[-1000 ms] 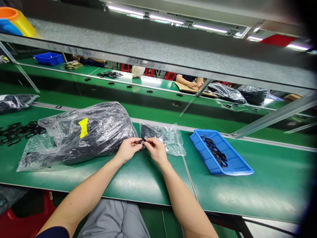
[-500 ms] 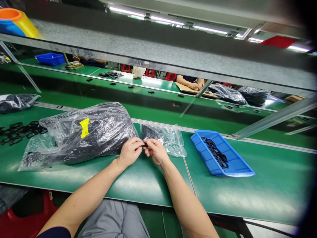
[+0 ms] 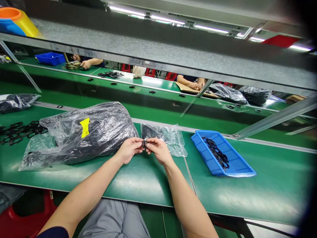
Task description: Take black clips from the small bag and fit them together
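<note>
Though small, part (image 3: 144,144) between fingertips (image 3: 150,140)

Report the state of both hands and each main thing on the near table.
Left hand: pinching a small black part
Right hand: pinching the same part
Large bag: bulging, lying down
Small bag: lying down, partly filled
Blue bin: open-topped, partly filled with black parts
Loose black parts: spread out

Green bench (image 3: 237,198), carrying: large clear bag (image 3: 110,127); left of large bag, loose black parts (image 3: 18,132); farther back, left of large bag, dark bag (image 3: 18,102), seemingly on bench; right of large bag, smaller clear bag (image 3: 170,138), then blue tray (image 3: 201,152).
</note>
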Demonstrator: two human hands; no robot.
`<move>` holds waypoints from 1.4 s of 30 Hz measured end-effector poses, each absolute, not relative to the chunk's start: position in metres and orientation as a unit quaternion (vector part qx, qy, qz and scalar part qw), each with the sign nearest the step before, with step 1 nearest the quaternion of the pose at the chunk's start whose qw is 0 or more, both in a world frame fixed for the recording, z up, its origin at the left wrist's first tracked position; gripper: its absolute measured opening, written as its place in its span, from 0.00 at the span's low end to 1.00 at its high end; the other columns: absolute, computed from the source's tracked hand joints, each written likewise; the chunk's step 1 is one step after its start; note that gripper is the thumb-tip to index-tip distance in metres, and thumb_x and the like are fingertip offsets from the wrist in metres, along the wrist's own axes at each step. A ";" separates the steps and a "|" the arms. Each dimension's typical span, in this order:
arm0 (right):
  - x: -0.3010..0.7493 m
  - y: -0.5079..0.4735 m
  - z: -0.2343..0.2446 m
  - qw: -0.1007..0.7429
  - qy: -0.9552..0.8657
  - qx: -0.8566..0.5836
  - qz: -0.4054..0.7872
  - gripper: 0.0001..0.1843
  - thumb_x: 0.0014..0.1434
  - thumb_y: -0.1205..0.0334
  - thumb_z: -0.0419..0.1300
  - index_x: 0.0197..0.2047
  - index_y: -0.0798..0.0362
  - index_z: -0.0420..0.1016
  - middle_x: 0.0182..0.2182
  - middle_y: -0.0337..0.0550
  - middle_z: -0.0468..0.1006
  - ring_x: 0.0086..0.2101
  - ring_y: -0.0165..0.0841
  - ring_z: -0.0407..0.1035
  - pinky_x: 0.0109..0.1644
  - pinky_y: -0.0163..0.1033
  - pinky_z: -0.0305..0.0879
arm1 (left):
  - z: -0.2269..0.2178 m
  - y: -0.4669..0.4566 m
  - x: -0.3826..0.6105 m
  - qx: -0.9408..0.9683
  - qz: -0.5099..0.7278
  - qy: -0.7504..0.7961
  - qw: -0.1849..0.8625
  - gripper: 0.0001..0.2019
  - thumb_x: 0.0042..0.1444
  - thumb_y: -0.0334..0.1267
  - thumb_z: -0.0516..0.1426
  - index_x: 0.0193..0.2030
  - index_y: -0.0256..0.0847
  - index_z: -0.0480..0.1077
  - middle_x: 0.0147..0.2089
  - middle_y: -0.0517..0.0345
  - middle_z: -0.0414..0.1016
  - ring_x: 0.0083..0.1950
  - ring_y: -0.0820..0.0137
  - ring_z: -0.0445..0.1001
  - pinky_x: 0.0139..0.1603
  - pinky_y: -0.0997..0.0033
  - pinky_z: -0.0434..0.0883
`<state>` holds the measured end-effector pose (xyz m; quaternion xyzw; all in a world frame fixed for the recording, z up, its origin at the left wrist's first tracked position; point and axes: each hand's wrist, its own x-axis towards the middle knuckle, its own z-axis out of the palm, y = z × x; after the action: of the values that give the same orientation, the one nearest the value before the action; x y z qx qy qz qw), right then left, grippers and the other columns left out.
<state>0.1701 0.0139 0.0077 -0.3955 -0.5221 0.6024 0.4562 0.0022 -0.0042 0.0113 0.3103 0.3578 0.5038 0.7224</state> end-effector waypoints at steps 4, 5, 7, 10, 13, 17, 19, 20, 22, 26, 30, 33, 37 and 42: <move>0.169 0.015 0.007 0.464 -0.523 -0.398 0.595 0.18 0.44 0.55 0.71 0.38 0.53 0.78 0.23 0.36 0.75 0.22 0.28 0.69 0.25 0.35 0.67 | 0.008 -0.004 0.001 0.303 0.490 0.336 0.745 0.10 0.47 0.33 0.66 0.37 0.34 0.74 0.33 0.53 0.77 0.32 0.74 0.76 0.33 0.77 0.72; 0.169 0.014 0.007 0.464 -0.522 -0.399 0.595 0.18 0.43 0.55 0.71 0.38 0.52 0.78 0.23 0.36 0.76 0.22 0.28 0.68 0.25 0.35 0.67 | 0.008 -0.003 0.001 0.301 0.483 0.331 0.753 0.10 0.47 0.33 0.66 0.37 0.34 0.74 0.33 0.54 0.77 0.32 0.75 0.76 0.32 0.78 0.72; 0.169 0.014 0.008 0.466 -0.517 -0.400 0.596 0.18 0.43 0.56 0.71 0.38 0.52 0.78 0.24 0.36 0.76 0.21 0.27 0.68 0.25 0.34 0.66 | 0.007 -0.003 0.000 0.295 0.467 0.319 0.770 0.10 0.48 0.33 0.66 0.38 0.34 0.74 0.32 0.54 0.76 0.30 0.76 0.75 0.31 0.79 0.72; 0.169 0.013 0.009 0.459 -0.512 -0.395 0.610 0.17 0.44 0.56 0.71 0.38 0.53 0.78 0.24 0.36 0.76 0.20 0.26 0.68 0.24 0.34 0.65 | 0.005 -0.002 0.000 0.283 0.452 0.307 0.788 0.10 0.49 0.33 0.65 0.38 0.34 0.74 0.32 0.54 0.76 0.30 0.77 0.75 0.30 0.80 0.72; 0.168 0.013 0.007 0.454 -0.507 -0.386 0.623 0.17 0.44 0.56 0.71 0.37 0.53 0.77 0.23 0.36 0.76 0.21 0.26 0.68 0.24 0.33 0.65 | 0.004 -0.001 0.000 0.275 0.454 0.312 0.788 0.09 0.50 0.33 0.65 0.38 0.34 0.74 0.32 0.53 0.76 0.30 0.76 0.75 0.29 0.80 0.72; 0.167 0.015 0.005 0.467 -0.487 -0.394 0.624 0.18 0.43 0.57 0.72 0.37 0.54 0.76 0.22 0.36 0.75 0.21 0.26 0.68 0.22 0.31 0.64 | 0.004 0.000 0.000 0.268 0.484 0.339 0.761 0.08 0.49 0.31 0.64 0.37 0.34 0.74 0.32 0.54 0.76 0.28 0.77 0.74 0.27 0.80 0.71; 0.169 0.016 0.006 0.489 -0.464 -0.398 0.622 0.19 0.42 0.58 0.72 0.38 0.54 0.75 0.22 0.35 0.75 0.21 0.26 0.69 0.21 0.30 0.63 | 0.004 0.000 0.001 0.271 0.501 0.356 0.741 0.08 0.49 0.31 0.64 0.37 0.34 0.74 0.31 0.55 0.76 0.27 0.77 0.73 0.25 0.81 0.70; 0.170 0.017 0.007 0.505 -0.450 -0.400 0.618 0.20 0.42 0.59 0.73 0.38 0.54 0.75 0.22 0.34 0.74 0.21 0.26 0.69 0.21 0.30 0.63 | 0.005 0.000 0.001 0.275 0.509 0.363 0.730 0.09 0.49 0.31 0.64 0.37 0.34 0.74 0.31 0.55 0.76 0.27 0.78 0.73 0.25 0.81 0.70; 0.173 0.017 0.009 0.533 -0.425 -0.403 0.610 0.20 0.41 0.59 0.73 0.38 0.54 0.75 0.21 0.33 0.73 0.21 0.25 0.68 0.21 0.29 0.62 | 0.006 -0.001 0.002 0.287 0.521 0.377 0.710 0.10 0.48 0.32 0.65 0.38 0.33 0.74 0.31 0.55 0.77 0.27 0.78 0.74 0.25 0.82 0.69; 0.174 0.016 0.012 0.521 -0.425 -0.397 0.625 0.18 0.42 0.58 0.73 0.35 0.55 0.75 0.20 0.34 0.74 0.20 0.25 0.69 0.21 0.29 0.63 | 0.007 -0.002 0.004 0.303 0.527 0.392 0.691 0.11 0.47 0.33 0.66 0.37 0.32 0.75 0.33 0.52 0.79 0.29 0.75 0.76 0.27 0.81 0.71; 0.168 0.014 0.009 0.483 -0.461 -0.404 0.626 0.17 0.42 0.57 0.72 0.33 0.55 0.74 0.20 0.36 0.75 0.21 0.26 0.69 0.21 0.30 0.64 | 0.007 -0.002 0.004 0.292 0.530 0.382 0.698 0.11 0.45 0.33 0.67 0.35 0.32 0.74 0.32 0.51 0.79 0.30 0.74 0.77 0.28 0.79 0.72; 0.166 0.014 0.007 0.483 -0.467 -0.410 0.616 0.18 0.43 0.56 0.72 0.33 0.55 0.74 0.20 0.36 0.75 0.21 0.26 0.69 0.21 0.30 0.64 | 0.008 -0.003 0.004 0.284 0.527 0.365 0.713 0.11 0.44 0.32 0.68 0.35 0.32 0.74 0.31 0.52 0.79 0.29 0.73 0.77 0.30 0.78 0.73; 0.168 0.015 0.006 0.482 -0.484 -0.419 0.598 0.18 0.43 0.55 0.72 0.34 0.55 0.73 0.22 0.37 0.76 0.21 0.26 0.69 0.22 0.31 0.64 | 0.009 -0.003 0.004 0.276 0.523 0.347 0.728 0.10 0.44 0.30 0.67 0.35 0.32 0.75 0.33 0.52 0.79 0.31 0.74 0.77 0.34 0.77 0.74; 0.169 0.014 0.005 0.479 -0.502 -0.431 0.577 0.19 0.43 0.53 0.72 0.34 0.55 0.73 0.21 0.37 0.75 0.20 0.27 0.68 0.22 0.32 0.64 | 0.008 -0.002 0.003 0.274 0.511 0.342 0.739 0.10 0.43 0.29 0.66 0.35 0.31 0.76 0.32 0.51 0.79 0.31 0.73 0.77 0.34 0.77 0.74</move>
<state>0.1687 0.0145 0.0051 -0.4306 -0.5017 0.5772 0.4793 0.0030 -0.0016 0.0075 0.2743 0.3424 0.5106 0.7394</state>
